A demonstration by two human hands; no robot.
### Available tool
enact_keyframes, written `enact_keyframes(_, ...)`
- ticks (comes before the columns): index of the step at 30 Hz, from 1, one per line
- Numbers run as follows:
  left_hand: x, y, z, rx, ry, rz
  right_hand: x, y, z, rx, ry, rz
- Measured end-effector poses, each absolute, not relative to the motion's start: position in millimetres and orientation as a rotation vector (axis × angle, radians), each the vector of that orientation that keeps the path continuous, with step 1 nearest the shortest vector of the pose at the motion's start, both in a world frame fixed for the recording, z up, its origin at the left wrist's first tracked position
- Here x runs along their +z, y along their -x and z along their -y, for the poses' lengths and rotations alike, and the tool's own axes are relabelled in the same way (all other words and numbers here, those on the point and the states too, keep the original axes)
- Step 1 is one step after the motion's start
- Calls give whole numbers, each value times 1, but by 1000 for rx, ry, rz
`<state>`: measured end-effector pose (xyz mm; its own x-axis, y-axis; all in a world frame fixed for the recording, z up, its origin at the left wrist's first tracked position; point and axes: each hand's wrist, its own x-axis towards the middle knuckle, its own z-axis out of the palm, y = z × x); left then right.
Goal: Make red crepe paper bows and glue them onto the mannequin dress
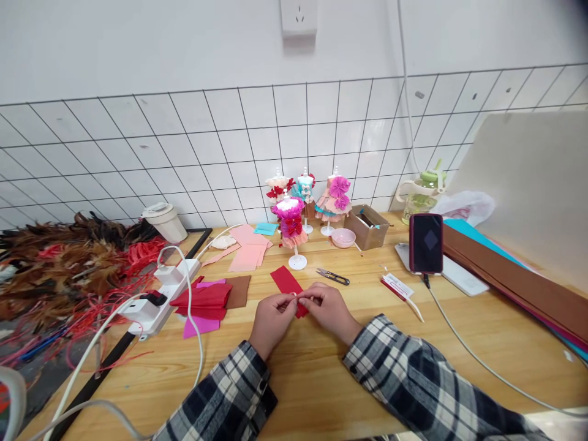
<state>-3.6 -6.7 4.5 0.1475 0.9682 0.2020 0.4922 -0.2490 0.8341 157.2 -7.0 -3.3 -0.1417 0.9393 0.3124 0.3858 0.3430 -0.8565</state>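
My left hand (274, 320) and my right hand (329, 308) meet at the middle of the table. Each has thumb and fingertips pinched together over a red strip of crepe paper (285, 279). The strip's far end lies flat beyond my fingers, and more red shows below them. Exactly how the paper is folded at the fingertips is hidden. Thread snips (333, 277) lie just beyond my right hand. A small dress form in a pink and red paper dress (292, 228) stands in front of three others, one with a large pink flower (339, 193).
Stacked red paper (204, 299) and pale pink sheets (248, 248) lie left, near a white power strip (158, 303). A pink bowl (343, 237), cardboard box (366, 226), glue tube (397, 286) and propped phone (425, 244) with a trailing cable are right. Feathers (82, 263) fill the far left.
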Motion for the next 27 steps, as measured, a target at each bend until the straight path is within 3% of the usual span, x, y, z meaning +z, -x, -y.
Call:
enact_keyframes(20,10,3,8,946,-1827,-1361,5,-165,11,595,1244,1915)
enact_keyframes(27,13,-1,12,962,-1823,-1380,2,-162,8,702,1246,1778)
